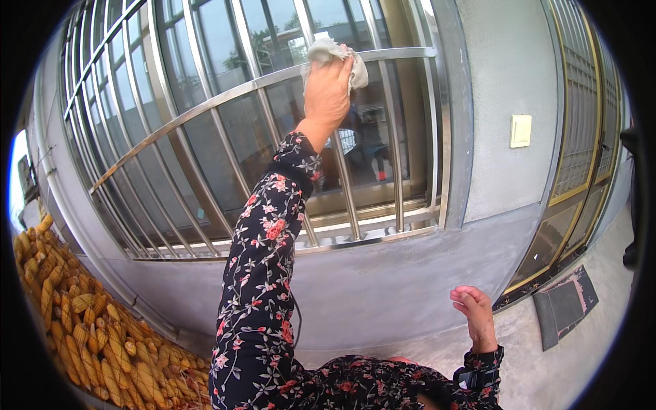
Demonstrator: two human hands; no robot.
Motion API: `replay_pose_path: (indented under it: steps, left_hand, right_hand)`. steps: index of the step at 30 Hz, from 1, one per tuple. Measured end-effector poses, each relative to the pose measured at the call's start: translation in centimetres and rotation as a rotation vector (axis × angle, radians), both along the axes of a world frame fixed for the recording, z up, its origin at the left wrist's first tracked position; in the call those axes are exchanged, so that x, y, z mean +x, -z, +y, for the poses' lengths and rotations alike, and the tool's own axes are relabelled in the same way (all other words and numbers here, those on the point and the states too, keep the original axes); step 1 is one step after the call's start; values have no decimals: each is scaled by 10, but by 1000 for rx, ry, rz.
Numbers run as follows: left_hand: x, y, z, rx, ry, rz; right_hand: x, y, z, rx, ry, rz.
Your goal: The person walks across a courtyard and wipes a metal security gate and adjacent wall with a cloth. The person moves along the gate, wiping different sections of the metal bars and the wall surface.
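Note:
My left hand (327, 100) is raised and gripping a pale, crumpled cloth (328, 50). It presses the cloth around the horizontal metal rail (225, 100) of a barred window guard, where an upright bar (305, 20) crosses it. Behind the bars, the window glass (215, 46) reflects trees and sky. Low on the right, my right hand (475, 312) hangs in the air before the wall, its fingers loosely bent, with nothing visible in it. Both sleeves are black with a floral print, and a dark band with a device circles the right wrist.
A netted heap of corn cobs (97, 328) lies at lower left beside a white pipe (77, 230). Right of the window are a light switch (520, 131) and a gold-framed door (576, 113). A worn dark mat (566, 307) lies on the concrete floor (517, 369).

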State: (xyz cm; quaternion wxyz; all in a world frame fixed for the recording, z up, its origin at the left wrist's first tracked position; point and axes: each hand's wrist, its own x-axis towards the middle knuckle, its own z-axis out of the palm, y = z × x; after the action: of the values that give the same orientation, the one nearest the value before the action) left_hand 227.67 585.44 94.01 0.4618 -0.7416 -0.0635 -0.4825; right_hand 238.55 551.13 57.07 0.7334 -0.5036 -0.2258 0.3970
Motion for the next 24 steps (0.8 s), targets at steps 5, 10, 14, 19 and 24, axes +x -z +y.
replay_pose_path:
  steps: [5, 10, 14, 19, 24]
  left_hand:
    - [52, -61, -21, -550, -174, 171]
    - [66, -58, -34, -530, -138, 43]
    - [66, -8, -17, 15, 68, -160]
    - [97, -14, -8, 157, 187, -52]
    - [165, -27, -53, -332, -33, 139]
  right_hand:
    - [-1, 2, -8, -36, 9, -34]
    - [26, 18, -37, -41, 133, 33]
    - [48, 24, -65, -34, 348, 96]
    - [56, 22, -70, -16, 371, 61]
    - [56, 19, -63, -33, 373, 37]
